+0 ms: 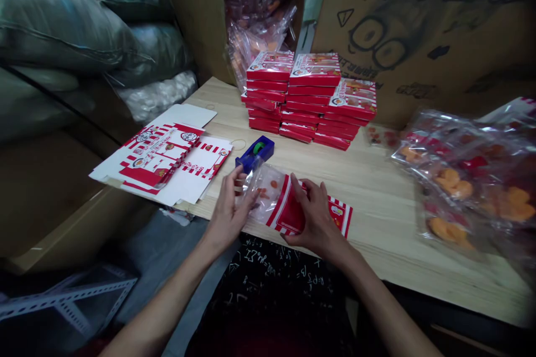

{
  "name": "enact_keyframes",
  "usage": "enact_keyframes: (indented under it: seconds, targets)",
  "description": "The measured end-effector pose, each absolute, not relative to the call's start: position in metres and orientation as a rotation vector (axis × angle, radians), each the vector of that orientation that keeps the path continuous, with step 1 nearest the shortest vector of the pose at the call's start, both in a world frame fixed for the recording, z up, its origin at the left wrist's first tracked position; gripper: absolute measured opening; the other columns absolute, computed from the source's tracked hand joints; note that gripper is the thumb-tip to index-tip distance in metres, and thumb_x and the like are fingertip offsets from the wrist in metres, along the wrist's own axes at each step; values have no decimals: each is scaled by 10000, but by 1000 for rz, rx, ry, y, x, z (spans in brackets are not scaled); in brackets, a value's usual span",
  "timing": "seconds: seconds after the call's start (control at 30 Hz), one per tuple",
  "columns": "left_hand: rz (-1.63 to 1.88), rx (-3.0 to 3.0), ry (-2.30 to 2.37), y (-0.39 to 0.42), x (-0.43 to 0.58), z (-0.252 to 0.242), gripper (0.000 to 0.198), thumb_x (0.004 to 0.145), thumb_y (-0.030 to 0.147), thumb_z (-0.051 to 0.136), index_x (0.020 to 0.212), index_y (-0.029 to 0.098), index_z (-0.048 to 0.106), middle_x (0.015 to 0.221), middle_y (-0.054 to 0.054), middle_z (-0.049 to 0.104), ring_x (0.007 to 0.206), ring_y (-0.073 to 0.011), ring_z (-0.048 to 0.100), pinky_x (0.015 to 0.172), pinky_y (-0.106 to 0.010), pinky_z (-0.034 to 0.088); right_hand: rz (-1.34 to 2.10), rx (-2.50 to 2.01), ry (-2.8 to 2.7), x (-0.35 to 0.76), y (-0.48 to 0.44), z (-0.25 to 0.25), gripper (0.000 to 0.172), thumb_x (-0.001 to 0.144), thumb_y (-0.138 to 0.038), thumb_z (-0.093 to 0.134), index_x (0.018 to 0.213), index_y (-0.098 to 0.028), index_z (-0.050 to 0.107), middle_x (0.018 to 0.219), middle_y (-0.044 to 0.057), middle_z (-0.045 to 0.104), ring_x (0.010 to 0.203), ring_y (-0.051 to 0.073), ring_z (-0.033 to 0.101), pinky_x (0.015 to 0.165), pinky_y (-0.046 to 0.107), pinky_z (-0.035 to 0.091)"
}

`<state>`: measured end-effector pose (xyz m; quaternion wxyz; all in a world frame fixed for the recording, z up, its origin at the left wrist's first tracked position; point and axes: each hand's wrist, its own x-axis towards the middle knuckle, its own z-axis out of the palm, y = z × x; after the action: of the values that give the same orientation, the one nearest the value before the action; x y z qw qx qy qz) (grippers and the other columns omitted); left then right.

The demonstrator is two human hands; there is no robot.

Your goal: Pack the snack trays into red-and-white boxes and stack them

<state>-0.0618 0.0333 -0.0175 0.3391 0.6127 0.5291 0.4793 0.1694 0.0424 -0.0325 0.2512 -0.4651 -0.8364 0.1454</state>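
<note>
Near the front edge of the table, my left hand (230,203) pinches the outer end of a clear plastic bag (268,192) with small orange pieces in it. The bag's other end meets a red-and-white box (288,209); whether it lies inside or on top I cannot tell. Across that box my right hand (314,215) is curled, its thumb at the near edge and fingers over the far edge. A striped red-and-white part with a picture (341,215) sticks out right of this hand. Just beyond my left hand sits a blue tape dispenser (255,153) with a green core.
Stacked red-and-white boxes (312,97) stand at the back. Flat printed cartons (167,156) lie at the left table edge. Clear bags with orange pieces (456,178) pile up on the right. Behind, a cardboard box (196,17) holds more bags. Large sacks (62,17) rise at left.
</note>
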Motion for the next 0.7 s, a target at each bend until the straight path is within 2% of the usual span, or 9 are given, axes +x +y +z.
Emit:
enact_keyframes:
  seconds: [0.1,0.17,0.27,0.37,0.47,0.53,0.6,0.63,0.7]
  targets:
    - [1299,1767,1472,26,-59,-3,302,1011,251,588,1297,265,684,1195,-74,681,1100,-230,617,991,-417,487,353,-1264,-2219,169,40,-26,1391,598,-264,888,1660,-339,-7,1530,167,326,1458,459,343,1270,701,39]
    - [1280,1907,1501,20,-53,5,282,1012,224,589,1257,275,720,1109,-57,719,1101,-238,597,995,-436,476,328,-1236,-2198,166,36,-21,1399,598,-248,877,1657,-348,-32,1528,160,330,1452,457,350,1270,704,38]
    - [1145,2118,1506,13,-42,15,303,1014,227,593,1288,283,710,1105,-53,742,1217,-268,526,1074,-497,414,280,-1200,-2185,162,27,-12,1422,585,-213,866,1652,-370,-60,1525,149,329,1437,467,353,1254,736,59]
    - [1002,2227,1387,8,-40,25,360,1056,226,500,1368,317,653,1227,-38,731,1409,-279,408,1185,-560,299,266,-1201,-2127,163,17,-2,1402,593,-182,856,1656,-373,-38,1504,140,332,1412,458,368,1232,735,191]
    - [1033,2199,1214,1,-41,32,463,1082,245,412,1523,365,481,1510,-13,579,1556,-266,240,1255,-582,207,286,-1254,-1974,165,6,9,1386,632,-215,870,1660,-359,-48,1507,138,317,1402,431,373,1181,678,350]
    - [1203,2050,1173,-9,-37,33,648,1031,360,555,1622,361,288,1694,-28,327,1591,-301,169,1278,-574,192,292,-1317,-1829,161,-6,16,1415,634,-275,900,1661,-335,-73,1517,146,302,1405,430,364,1162,663,378]
    - [1296,1783,1155,-22,-30,31,904,922,436,724,1648,347,193,1724,-67,244,1565,-334,259,1264,-547,274,285,-1386,-1685,153,-24,20,1447,619,-319,921,1661,-318,-83,1531,159,281,1413,451,346,1148,689,369]
    - [1272,1632,1135,-30,-26,29,918,898,444,753,1640,335,225,1694,-89,320,1519,-335,362,1230,-527,351,272,-1415,-1622,149,-35,21,1458,608,-342,930,1662,-320,-77,1542,164,269,1415,467,336,1134,711,363]
    - [1151,1367,1087,-42,-21,26,720,941,418,707,1576,296,389,1540,-106,551,1359,-303,569,1124,-466,489,280,-1451,-1510,145,-62,21,1460,594,-406,947,1664,-339,-43,1552,164,273,1404,482,349,1098,732,378]
